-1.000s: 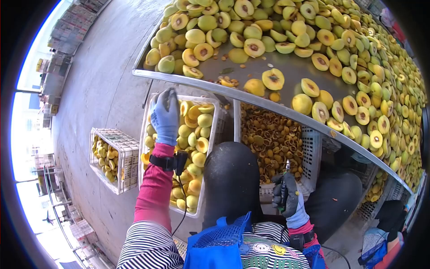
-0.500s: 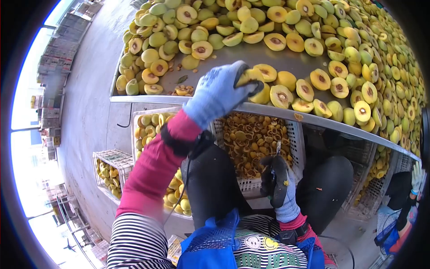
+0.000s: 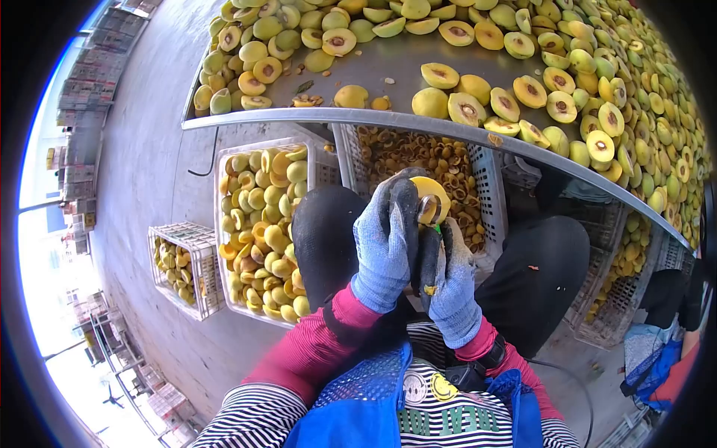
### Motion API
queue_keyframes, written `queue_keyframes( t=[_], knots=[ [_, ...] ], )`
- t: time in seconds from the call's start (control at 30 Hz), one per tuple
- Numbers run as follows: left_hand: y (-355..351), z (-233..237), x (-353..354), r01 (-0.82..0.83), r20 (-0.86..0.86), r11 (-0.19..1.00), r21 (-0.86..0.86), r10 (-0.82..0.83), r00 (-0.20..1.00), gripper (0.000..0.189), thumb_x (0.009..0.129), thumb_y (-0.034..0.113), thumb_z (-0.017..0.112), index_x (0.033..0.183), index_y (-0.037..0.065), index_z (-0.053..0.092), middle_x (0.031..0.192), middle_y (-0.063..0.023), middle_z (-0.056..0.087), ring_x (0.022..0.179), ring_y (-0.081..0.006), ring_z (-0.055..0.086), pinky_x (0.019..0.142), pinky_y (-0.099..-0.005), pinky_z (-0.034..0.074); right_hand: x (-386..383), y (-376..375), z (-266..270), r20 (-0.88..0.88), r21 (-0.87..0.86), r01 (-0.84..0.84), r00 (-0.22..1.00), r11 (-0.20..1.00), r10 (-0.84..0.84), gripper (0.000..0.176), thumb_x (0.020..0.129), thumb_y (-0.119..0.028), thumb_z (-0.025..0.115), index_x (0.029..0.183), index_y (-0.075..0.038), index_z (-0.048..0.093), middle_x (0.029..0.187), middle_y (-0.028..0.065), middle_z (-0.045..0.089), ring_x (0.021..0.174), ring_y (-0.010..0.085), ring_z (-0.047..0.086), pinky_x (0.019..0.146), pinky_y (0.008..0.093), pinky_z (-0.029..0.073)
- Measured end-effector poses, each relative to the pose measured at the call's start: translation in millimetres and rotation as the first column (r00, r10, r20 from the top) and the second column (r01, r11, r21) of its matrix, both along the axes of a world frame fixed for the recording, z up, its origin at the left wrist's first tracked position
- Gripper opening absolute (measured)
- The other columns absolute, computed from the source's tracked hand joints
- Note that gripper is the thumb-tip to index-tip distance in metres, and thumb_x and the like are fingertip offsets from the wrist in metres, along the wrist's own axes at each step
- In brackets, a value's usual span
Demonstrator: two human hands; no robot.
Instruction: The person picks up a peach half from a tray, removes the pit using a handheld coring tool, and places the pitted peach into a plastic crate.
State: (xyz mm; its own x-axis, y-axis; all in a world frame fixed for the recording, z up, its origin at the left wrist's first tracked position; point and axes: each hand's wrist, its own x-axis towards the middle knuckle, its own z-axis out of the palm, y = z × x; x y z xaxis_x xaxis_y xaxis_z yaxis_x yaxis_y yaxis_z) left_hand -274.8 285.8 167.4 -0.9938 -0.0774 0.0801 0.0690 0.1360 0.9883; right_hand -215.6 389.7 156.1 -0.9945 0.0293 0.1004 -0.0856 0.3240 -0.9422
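Note:
My left hand [image 3: 385,243], in a blue glove with dark fingertips, holds a yellow fruit half [image 3: 431,198] above my lap. Close against it on the right, my right hand [image 3: 451,280], gloved the same way, is wrapped round a small tool whose curved metal end [image 3: 429,210] rests at the cut face of the fruit; a bit of green shows at its handle. Behind the hands stands a crate of hollowed fruit scraps [image 3: 489,201]. Above it, the metal table [image 3: 358,82] bears many halved fruits, some with brown pits showing.
A white crate of fruit halves [image 3: 261,231] stands at my left, with a smaller crate [image 3: 183,269] beyond it. The table's metal edge [image 3: 448,128] runs across in front of me. At the far right, a co-worker's clothing [image 3: 661,366] is partly visible.
My left hand has come down from the table with a fruit half. My right hand has moved up to meet it, bringing the tool against the fruit.

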Motion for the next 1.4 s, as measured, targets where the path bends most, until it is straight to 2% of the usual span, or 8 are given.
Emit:
queue_keyframes(
  t=[0.17, 0.3, 0.37, 0.43, 0.7, 0.77, 1.07, 1.4],
  knots=[
    [-7, 5, 9, 0.079, -0.035, 0.987, -0.140, -0.085, 0.996, 0.029, 0.093, 0.015, 0.044, 0.112, -0.004, 0.055, 0.095, -0.0195, 0.064, 0.087, -0.0272, 0.066, 0.075, -0.0329, 0.050, 12, -2, -20, -0.375, 0.282, 0.072, 0.926, 0.957, 0.041, 0.034, 0.089, -0.010, 0.053, 0.117, 0.008, 0.047, 0.099, 0.0255, 0.057, 0.081, 0.0392, 0.058, 0.067, 0.0404, 0.048],
    [-24, 14, -3, 0.345, 0.136, 0.893, -0.289, -0.319, 0.938, 0.030, 0.096, 0.019, 0.045, 0.111, -0.004, 0.057, 0.094, -0.0114, 0.065, 0.084, -0.0150, 0.061, 0.076, -0.0283, 0.048, 32, 10, -43, 0.376, -0.414, 0.015, 0.913, 0.910, 0.156, 0.041, 0.097, -0.019, 0.045, 0.134, -0.002, 0.036, 0.119, 0.0095, 0.053, 0.103, 0.0143, 0.056, 0.086, 0.0279, 0.048],
    [-29, 0, -18, 0.439, 0.379, 0.876, 0.199, -0.482, 0.790, 0.032, 0.095, 0.021, 0.049, 0.113, -0.004, 0.055, 0.094, -0.0092, 0.063, 0.084, -0.0137, 0.060, 0.076, -0.0277, 0.048, 22, 1, -25, 0.190, -0.371, -0.001, 0.979, 0.928, 0.077, 0.033, 0.097, -0.029, 0.047, 0.117, -0.003, 0.049, 0.096, 0.0047, 0.059, 0.077, 0.0092, 0.059, 0.061, 0.0217, 0.051],
    [-26, 10, -16, 0.464, 0.334, 0.878, 0.121, -0.476, 0.814, 0.031, 0.091, 0.018, 0.051, 0.113, -0.002, 0.056, 0.094, -0.0103, 0.063, 0.082, -0.0187, 0.061, 0.077, -0.0300, 0.048, 14, 3, 7, 0.589, -0.782, 0.386, 0.715, 0.490, 0.376, 0.036, 0.095, -0.042, 0.046, 0.095, -0.007, 0.053, 0.066, 0.0012, 0.052, 0.048, 0.0079, 0.048, 0.038, 0.0198, 0.037],
    [-17, -23, 13, 0.258, -0.268, 0.955, -0.149, -0.290, 0.919, 0.027, 0.093, 0.021, 0.049, 0.104, -0.001, 0.056, 0.095, -0.0148, 0.064, 0.090, -0.0280, 0.062, 0.075, -0.0347, 0.048, 23, -5, 18, -0.089, -0.671, 0.501, 0.678, -0.547, 0.730, 0.046, 0.094, -0.053, 0.037, 0.076, -0.011, 0.044, 0.049, -0.0017, 0.037, 0.032, 0.0066, 0.036, 0.030, 0.0190, 0.032],
    [-23, -18, 35, 0.248, 0.285, 0.922, 0.298, -0.334, 0.898, 0.034, 0.099, 0.026, 0.041, 0.107, -0.003, 0.057, 0.097, -0.0080, 0.063, 0.092, -0.0126, 0.057, 0.082, -0.0268, 0.044, 10, 0, 20, -0.334, -0.585, 0.319, 0.743, -0.745, 0.580, 0.041, 0.095, -0.048, 0.040, 0.074, -0.013, 0.040, 0.051, -0.0020, 0.039, 0.035, 0.0061, 0.042, 0.031, 0.0194, 0.037],
    [-271, -99, -30, -0.456, 0.026, 0.744, -0.488, 0.534, 0.845, 0.032, 0.090, 0.025, 0.053, 0.115, 0.005, 0.057, 0.101, -0.0168, 0.061, 0.092, -0.0296, 0.058, 0.080, -0.0353, 0.047, 14, 29, -22, 0.318, -0.786, 0.577, 0.685, -0.222, 0.655, 0.044, 0.097, -0.046, 0.034, 0.092, -0.006, 0.050, 0.056, 0.0004, 0.037, 0.040, 0.0072, 0.037, 0.031, 0.0201, 0.032],
    [-349, -188, -78, 0.033, 0.116, 0.216, -0.976, 0.383, 0.916, 0.062, 0.089, 0.046, 0.045, 0.142, 0.016, 0.031, 0.145, -0.0115, 0.032, 0.131, -0.0310, 0.032, 0.107, -0.0465, 0.024, -5, 9, -31, 0.656, -0.729, 0.663, 0.603, 0.174, 0.453, 0.046, 0.095, -0.049, 0.039, 0.092, -0.007, 0.057, 0.055, 0.0010, 0.038, 0.036, 0.0091, 0.032, 0.030, 0.0225, 0.026]
  ],
)
